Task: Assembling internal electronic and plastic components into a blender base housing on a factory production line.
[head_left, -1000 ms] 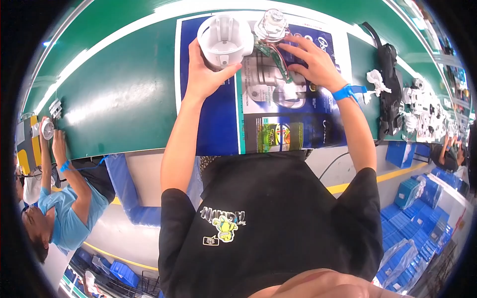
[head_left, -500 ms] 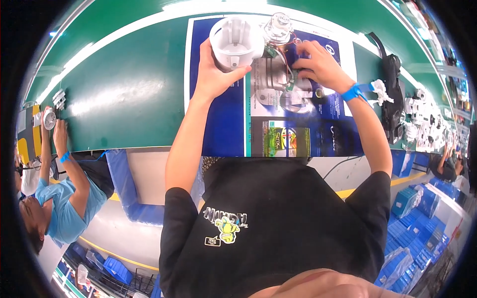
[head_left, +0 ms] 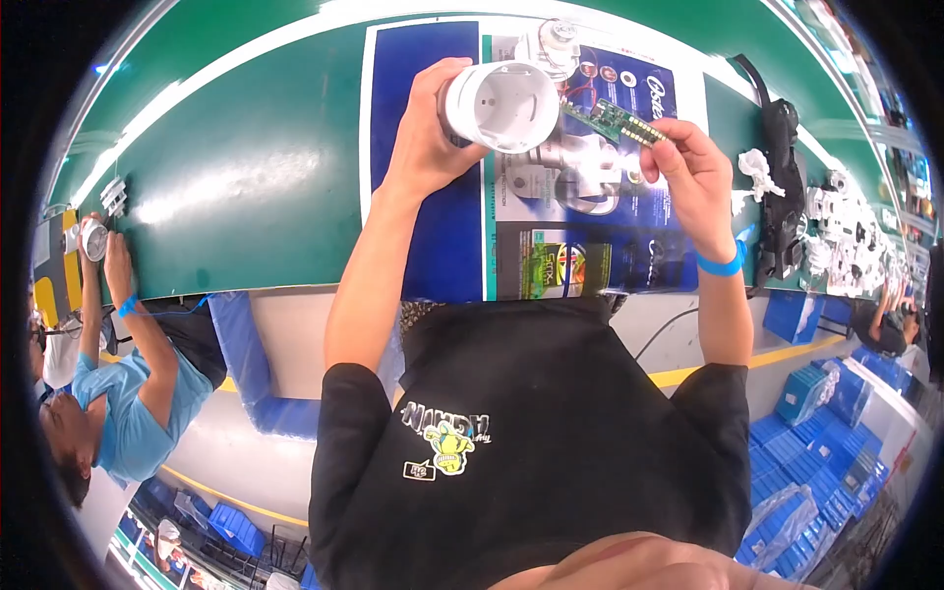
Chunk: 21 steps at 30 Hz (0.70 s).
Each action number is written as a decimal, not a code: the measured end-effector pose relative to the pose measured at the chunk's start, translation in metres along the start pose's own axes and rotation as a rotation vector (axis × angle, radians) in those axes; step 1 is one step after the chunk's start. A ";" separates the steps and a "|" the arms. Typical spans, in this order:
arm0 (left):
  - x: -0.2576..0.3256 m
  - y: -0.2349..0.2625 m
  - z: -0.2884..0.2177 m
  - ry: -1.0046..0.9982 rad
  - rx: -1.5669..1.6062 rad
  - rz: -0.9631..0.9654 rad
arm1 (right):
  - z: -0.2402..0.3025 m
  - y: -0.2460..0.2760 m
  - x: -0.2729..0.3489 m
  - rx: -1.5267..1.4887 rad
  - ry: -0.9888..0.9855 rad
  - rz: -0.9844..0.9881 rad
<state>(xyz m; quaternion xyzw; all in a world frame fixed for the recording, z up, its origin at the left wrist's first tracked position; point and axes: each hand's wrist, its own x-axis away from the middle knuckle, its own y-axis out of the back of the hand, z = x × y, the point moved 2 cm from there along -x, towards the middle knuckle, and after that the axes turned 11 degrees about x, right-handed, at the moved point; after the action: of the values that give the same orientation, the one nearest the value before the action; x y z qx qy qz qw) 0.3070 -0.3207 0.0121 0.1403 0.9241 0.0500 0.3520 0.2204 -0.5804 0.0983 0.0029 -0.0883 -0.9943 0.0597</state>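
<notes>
My left hand (head_left: 429, 138) is wrapped round a white cylindrical plastic housing (head_left: 536, 116), tilted so that its open end faces right and toward me. Between the thumb and fingers of my right hand (head_left: 688, 172) is one end of a long green circuit board (head_left: 625, 124). The board's other end reaches close to the housing's rim. Thin red wires (head_left: 582, 90) run near it toward a white motor assembly (head_left: 560, 44), which sits behind the housing. A blue wrist strap (head_left: 724, 262) circles my right wrist.
Beneath my hands lies a printed blue sheet (head_left: 423, 246) on the green table (head_left: 256, 167). At right are a black strap-like device (head_left: 782, 187), a crumpled white piece (head_left: 757, 172) and many white parts (head_left: 851, 231). A co-worker (head_left: 147, 393) handles a white part at far left.
My left hand has tipped the housing over to the right. My right hand has pinched the circuit board, lifted it off the sheet and turned it.
</notes>
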 end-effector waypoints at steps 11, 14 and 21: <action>-0.004 0.005 -0.014 0.016 0.013 0.080 | 0.025 -0.037 -0.013 0.927 0.712 -0.303; -0.005 0.007 -0.019 0.063 0.036 0.145 | 0.023 -0.037 -0.020 0.906 0.702 -0.420; -0.005 0.007 -0.022 0.102 0.111 0.163 | 0.027 -0.032 -0.028 0.938 0.685 -0.367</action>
<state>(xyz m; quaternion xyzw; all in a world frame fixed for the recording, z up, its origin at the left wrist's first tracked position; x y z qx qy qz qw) 0.2978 -0.3151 0.0336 0.2316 0.9277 0.0344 0.2908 0.2440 -0.5406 0.1194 0.3639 -0.4908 -0.7858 -0.0952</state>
